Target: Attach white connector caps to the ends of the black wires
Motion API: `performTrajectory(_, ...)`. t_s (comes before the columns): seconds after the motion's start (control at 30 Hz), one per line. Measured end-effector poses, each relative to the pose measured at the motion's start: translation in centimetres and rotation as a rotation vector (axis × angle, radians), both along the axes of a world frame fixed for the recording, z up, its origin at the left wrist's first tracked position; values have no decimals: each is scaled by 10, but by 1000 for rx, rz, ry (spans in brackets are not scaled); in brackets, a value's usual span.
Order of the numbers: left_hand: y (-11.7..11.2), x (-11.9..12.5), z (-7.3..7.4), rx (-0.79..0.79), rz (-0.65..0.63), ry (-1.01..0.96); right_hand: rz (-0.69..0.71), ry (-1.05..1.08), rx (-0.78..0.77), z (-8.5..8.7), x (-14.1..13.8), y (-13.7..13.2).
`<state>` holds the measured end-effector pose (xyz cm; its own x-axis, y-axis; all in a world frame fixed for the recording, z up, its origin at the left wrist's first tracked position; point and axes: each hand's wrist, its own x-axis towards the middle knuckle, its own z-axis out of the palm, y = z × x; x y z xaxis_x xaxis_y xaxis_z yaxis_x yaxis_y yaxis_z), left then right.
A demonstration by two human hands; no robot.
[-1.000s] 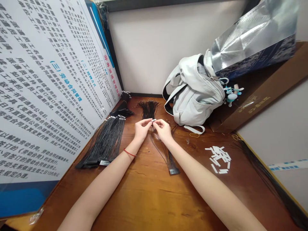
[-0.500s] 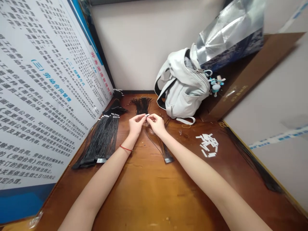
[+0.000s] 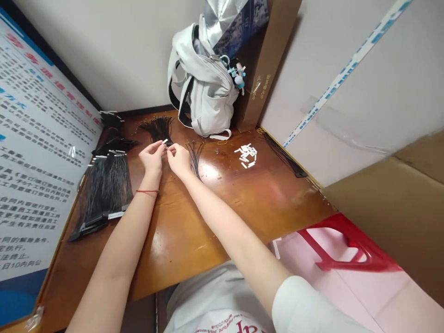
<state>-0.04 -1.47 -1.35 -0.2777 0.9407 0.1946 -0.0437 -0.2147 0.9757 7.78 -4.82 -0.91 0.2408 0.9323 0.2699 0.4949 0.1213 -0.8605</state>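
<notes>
Swung round since the last frame, the head view now shows the table [image 3: 208,217] aslant. Left hand [image 3: 151,157] pinches a small white tab [image 3: 164,141] just above a fan of black wires [image 3: 157,128]; right hand [image 3: 178,161] curls beside it, its grip too small to tell. Loose white tabs [image 3: 247,155] lie piled within reach, black wire bundles [image 3: 107,189] to the left.
</notes>
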Motion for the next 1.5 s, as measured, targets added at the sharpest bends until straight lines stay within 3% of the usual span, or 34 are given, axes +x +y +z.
performTrajectory(0.8, -6, 0, 1, 26, -18, -45, 20, 89, -32, 5, 5, -5)
performTrajectory(0.93, -4, 0, -2, 58, -55, -26, 110, 77, -82, 5, 15, 3)
performTrajectory(1.07, -3, -1, -4, 51, -96, -5, 335, 57, -122, 5, 34, 12)
performTrajectory(1.2, -1, -1, -4, 38, -141, -8, 549, 243, -127, 2, 53, 17)
performTrajectory(1.3, -1, 0, -3, 37, -146, -33, 559, 413, -75, -4, 60, 18)
performTrajectory(1.5, -7, 5, 2, 50, -172, -137, 513, 521, -38, -10, 59, 19)
